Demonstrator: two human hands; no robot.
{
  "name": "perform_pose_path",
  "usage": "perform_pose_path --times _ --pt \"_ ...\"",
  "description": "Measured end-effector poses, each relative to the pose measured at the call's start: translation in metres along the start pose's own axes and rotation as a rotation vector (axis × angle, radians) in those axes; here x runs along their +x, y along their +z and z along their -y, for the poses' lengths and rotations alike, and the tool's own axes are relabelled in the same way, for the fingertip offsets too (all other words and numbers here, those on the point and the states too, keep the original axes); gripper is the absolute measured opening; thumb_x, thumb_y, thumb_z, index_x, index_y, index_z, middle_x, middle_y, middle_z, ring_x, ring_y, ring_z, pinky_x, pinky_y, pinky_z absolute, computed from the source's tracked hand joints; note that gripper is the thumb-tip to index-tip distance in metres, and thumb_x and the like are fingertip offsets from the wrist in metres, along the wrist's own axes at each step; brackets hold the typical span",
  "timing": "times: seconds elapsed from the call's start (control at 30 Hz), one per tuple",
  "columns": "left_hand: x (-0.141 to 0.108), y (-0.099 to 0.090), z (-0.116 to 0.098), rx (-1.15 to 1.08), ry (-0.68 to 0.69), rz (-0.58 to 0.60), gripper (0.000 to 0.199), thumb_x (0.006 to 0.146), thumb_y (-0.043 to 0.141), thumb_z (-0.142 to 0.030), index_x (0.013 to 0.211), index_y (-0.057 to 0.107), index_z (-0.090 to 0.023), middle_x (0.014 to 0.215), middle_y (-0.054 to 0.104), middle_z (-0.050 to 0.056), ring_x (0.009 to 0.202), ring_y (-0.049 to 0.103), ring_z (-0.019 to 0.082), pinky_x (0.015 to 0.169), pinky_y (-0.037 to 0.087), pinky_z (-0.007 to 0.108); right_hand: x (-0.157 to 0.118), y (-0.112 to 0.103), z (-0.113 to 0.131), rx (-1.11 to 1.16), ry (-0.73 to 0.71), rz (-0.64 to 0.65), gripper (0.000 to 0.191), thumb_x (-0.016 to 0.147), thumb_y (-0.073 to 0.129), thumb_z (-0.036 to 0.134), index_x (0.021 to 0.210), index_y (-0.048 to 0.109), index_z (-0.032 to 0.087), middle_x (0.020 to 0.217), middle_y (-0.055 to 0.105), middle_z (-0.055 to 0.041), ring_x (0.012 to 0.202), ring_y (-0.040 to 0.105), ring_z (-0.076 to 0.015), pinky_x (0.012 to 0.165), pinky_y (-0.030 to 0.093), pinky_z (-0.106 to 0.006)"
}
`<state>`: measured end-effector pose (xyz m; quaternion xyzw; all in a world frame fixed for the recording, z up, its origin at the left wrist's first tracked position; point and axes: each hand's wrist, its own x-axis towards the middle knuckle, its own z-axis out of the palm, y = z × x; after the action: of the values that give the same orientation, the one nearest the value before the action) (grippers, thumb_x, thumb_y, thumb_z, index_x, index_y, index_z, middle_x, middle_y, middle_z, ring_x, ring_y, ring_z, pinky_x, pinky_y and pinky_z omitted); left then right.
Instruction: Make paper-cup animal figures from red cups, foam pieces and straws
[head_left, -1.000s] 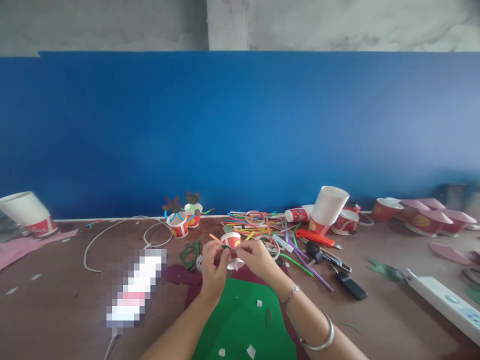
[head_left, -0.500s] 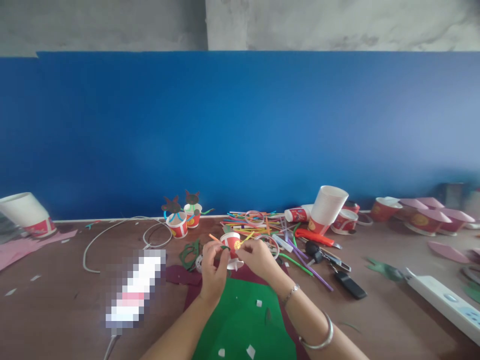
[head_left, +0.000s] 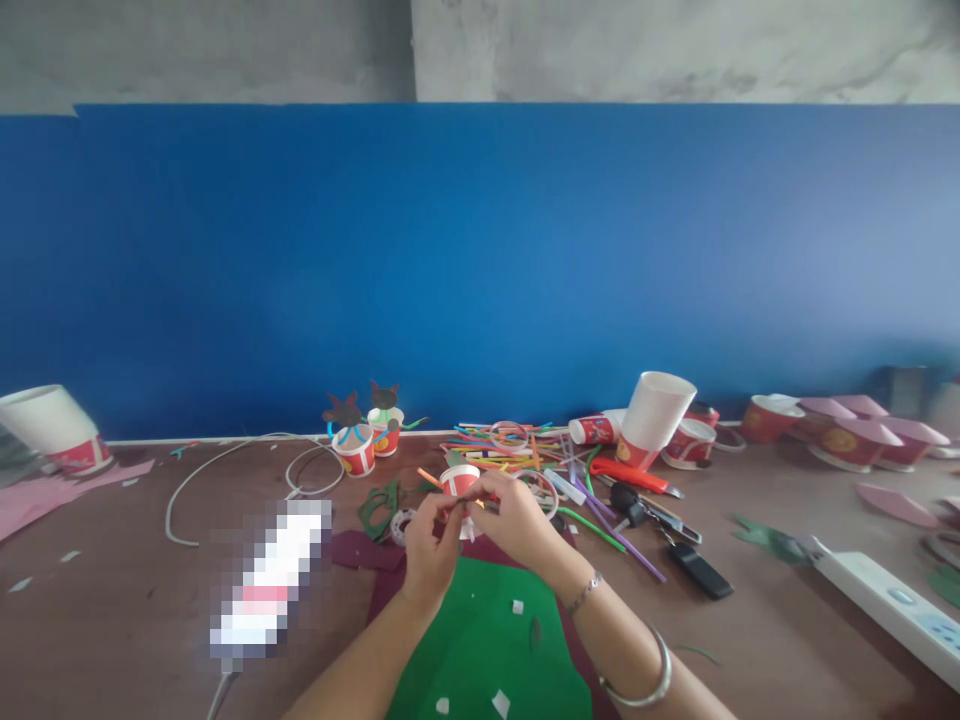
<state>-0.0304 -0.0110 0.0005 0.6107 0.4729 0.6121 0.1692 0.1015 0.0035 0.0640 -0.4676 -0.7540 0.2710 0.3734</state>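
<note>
My left hand (head_left: 433, 550) is closed in a pinch on a small dark green paper piece (head_left: 461, 503). My right hand (head_left: 517, 520) meets it there, its thumb and fingertips pressed together at the same piece. What exactly lies between the right fingertips is too small to make out. Right behind the fingers stands a red and white paper cup (head_left: 459, 478), its lower part partly covered by my hands. An orange straw piece (head_left: 429, 478) juts out at the cup's left. Below my wrists lies a green paper sheet (head_left: 495, 620) with small white scraps on it.
Cut green paper (head_left: 380, 510) and a tape roll (head_left: 403, 527) lie left of the cup. Behind it is a heap of coloured straws (head_left: 502, 445). To the right are a red utility knife (head_left: 630, 475), keys (head_left: 628, 503) and a tall stack of cups (head_left: 657, 420). A blurred-out phone (head_left: 274, 580) lies left.
My right hand has shifted left and its fingertips now meet those of my left hand in front of the cup. A moment ago the hands were apart, with the dark green piece in the left.
</note>
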Motion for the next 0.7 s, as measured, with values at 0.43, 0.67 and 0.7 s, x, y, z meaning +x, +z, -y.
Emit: perform_pose_path --times 0.43,0.67,0.7 --pt "0.0 0.005 0.004 0.089 -0.064 -0.039 0.028 0.079 0.057 -0.034 0.102 0.055 -0.017 0.095 0.061 0.009 0.088 0.059 0.021 0.078 0.048 0.036 0.01 -0.002 -0.028 0.136 0.085 -0.043 0.013 0.075 0.048 0.021 0.078 0.059 0.016 0.082 0.062 -0.0025 0.066 0.052 -0.013 0.063 0.041 -0.025" --pt "-0.005 0.012 0.012 0.238 -0.041 0.076 0.051 0.067 0.066 -0.029 0.113 0.048 -0.015 0.106 0.056 0.014 0.101 0.056 0.028 0.083 0.047 0.045 0.011 0.004 -0.043 0.29 0.079 -0.006 0.011 0.077 0.043 0.024 0.08 0.053 0.019 0.075 0.054 0.001 0.066 0.048 -0.0124 0.063 0.04 -0.025" --pt "-0.006 0.013 0.013 0.228 -0.033 0.096 0.055 0.067 0.065 -0.027 0.117 0.045 -0.015 0.11 0.055 0.015 0.103 0.056 0.028 0.084 0.047 0.044 0.011 0.001 -0.041 0.293 0.079 -0.011 0.011 0.077 0.043 0.024 0.079 0.051 0.018 0.072 0.052 0.002 0.065 0.047 -0.012 0.062 0.039 -0.024"
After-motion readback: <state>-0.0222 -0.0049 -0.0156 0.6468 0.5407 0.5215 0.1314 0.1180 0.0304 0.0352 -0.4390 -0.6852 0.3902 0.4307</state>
